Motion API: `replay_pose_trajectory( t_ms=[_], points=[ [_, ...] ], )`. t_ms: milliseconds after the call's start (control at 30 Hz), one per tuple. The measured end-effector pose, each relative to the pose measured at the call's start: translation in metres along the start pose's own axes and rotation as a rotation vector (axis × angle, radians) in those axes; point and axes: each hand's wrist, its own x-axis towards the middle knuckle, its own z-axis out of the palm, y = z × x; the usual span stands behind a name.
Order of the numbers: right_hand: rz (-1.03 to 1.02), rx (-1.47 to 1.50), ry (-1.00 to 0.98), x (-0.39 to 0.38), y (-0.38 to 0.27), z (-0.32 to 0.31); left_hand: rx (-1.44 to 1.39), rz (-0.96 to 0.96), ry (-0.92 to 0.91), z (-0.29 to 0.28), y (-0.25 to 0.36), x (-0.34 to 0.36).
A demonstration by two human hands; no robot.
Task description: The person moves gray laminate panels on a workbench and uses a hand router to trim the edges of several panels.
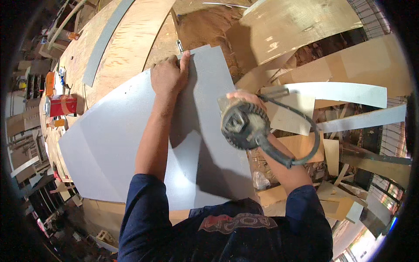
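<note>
Pressing flat on one large grey sheet [113, 144], the left hand [168, 76] lies palm down near the sheet's far edge at about twelve o'clock, fingers together and the forefinger stretched toward the corner — it grips nothing, only bears on the surface. The sheet covers most of a plywood counter [131, 43] and reaches from nine o'clock across to the middle of the view, its right edge running down toward six o'clock. At that edge, around three o'clock from the left hand, the right hand [245, 99] is wrapped about the top of one black power tool [244, 124] with a round ribbed body; the fingers are closed on it, and the tool sits just at the sheet's right border, though whether it touches the sheet I cannot tell. One black cable [312, 139] loops out from the tool's handle toward three o'clock and curls back over the hand. Beyond the tool, from one to four o'clock, lies a heap of offcuts — two long grey strips [349, 94] and many pale wood scraps [301, 144], too jumbled to count. One narrow grey strip [102, 43] rests on the counter at eleven o'clock. At nine o'clock, near the counter's left rim, stands one red box [63, 105] with an orange object [49, 83] just above it.
</note>
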Motion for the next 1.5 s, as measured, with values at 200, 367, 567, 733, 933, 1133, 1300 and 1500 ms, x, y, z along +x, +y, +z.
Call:
replay_pose_trajectory(
  t_ms=[200, 367, 567, 733, 933, 1133, 1300, 1500],
  points=[
    [-0.176, -0.232, -0.001, 0.043, 0.034, 0.009, 0.040, 0.042, 0.023, 0.003, -0.007, 0.000],
    [0.430, 0.383, 0.078, 0.058, 0.081, 0.017, 0.015, 0.044, -0.045, -0.002, 0.000, 0.002],
    [0.147, 0.035, 0.048, 0.101, 0.066, 0.031, 0.055, 0.133, 0.048, 0.010, -0.015, -0.001],
    [-0.186, -0.319, 0.061, 0.142, 0.052, 0.037, 0.070, 0.070, -0.017, 0.006, -0.007, 0.001],
    [-0.208, -0.240, 0.121, 0.171, 0.045, 0.049, 0.033, 0.107, 0.021, 0.006, -0.009, 0.001],
    [-0.164, -0.326, 0.167, 0.190, 0.041, 0.050, 0.024, 0.095, 0.022, 0.002, -0.004, -0.001],
    [-0.215, -0.397, 0.178, 0.207, 0.053, 0.052, 0.027, 0.068, 0.019, 0.001, -0.001, -0.001],
    [-0.173, -0.302, 0.199, 0.207, 0.045, 0.035, 0.008, 0.071, 0.031, 0.003, 0.000, -0.001]
  ],
)
